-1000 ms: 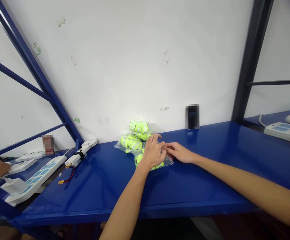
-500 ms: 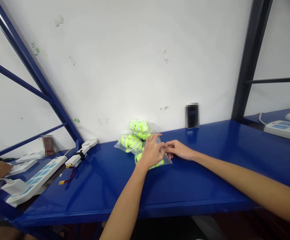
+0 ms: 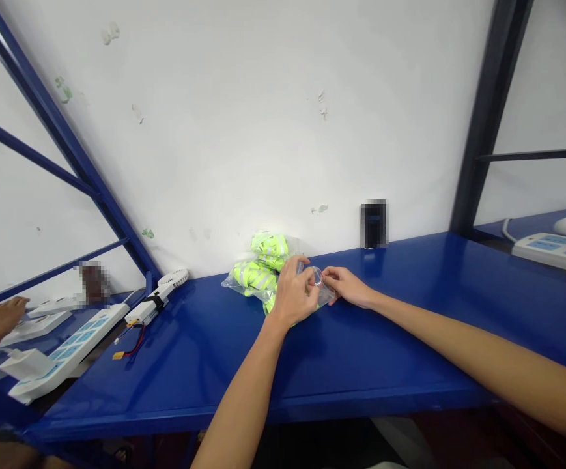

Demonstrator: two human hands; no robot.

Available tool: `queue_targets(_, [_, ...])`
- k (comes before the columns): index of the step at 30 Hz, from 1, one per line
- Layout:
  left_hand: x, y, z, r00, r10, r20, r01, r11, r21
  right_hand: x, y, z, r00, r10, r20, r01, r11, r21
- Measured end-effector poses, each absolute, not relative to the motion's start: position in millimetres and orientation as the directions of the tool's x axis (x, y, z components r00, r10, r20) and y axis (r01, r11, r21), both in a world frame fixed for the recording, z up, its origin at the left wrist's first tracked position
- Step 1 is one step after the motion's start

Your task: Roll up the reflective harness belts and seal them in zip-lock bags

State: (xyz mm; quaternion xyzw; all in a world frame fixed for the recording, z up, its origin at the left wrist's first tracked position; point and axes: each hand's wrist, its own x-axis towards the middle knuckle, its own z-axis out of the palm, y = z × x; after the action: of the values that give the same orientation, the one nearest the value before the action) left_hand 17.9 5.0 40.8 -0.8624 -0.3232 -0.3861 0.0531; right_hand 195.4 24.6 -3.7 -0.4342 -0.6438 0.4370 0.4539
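Observation:
In the head view, my left hand grips one side of the mouth of a clear plastic bag. The fingers of my right hand pinch the opposite side of that mouth. Between both hands the bag's edge bows apart into a rounded gap. Bright yellow-green fabric with silver reflective bands shows inside the bag, mostly covered by my left hand. Behind it, against the wall, two more bagged bundles of the same fabric lie heaped together.
On the blue table, a white handheld fan and a white battery pack with wires lie at left. A dark blurred box stands by the wall. Power strips and another person's hand are at far left.
The bag's mouth has been drawn apart between my hands; earlier its edge lay flat. The other person's hand at far left has lifted and its fingers have stretched out.

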Motion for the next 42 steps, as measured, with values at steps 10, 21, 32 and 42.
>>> queue_targets(10, [-1.5,18.6,43.7,0.316,0.697,0.644,0.799,-0.562,0.216,205.4,15.7,0.8,-0.444,0.808,0.387,0.468,0.577,-0.669])
queue_targets(21, [4.6,12.4,33.9,0.389,0.795,0.465,0.881,-0.468,0.062,201.2,8.0,9.6,-0.574,0.775,0.263,0.379,0.537,-0.753])
queue_targets(32, [15.0,7.5,31.4,0.344,0.798,0.495,0.906,-0.420,0.047,200.4,3.8,15.9,-0.609,0.755,0.244,0.348,0.531,-0.772])
queue_targets(42, [24.8,1.1,27.5,0.369,0.778,0.509,0.866,-0.487,0.117,190.9,2.7,12.9,-0.537,0.821,0.191,0.228,0.360,-0.905])
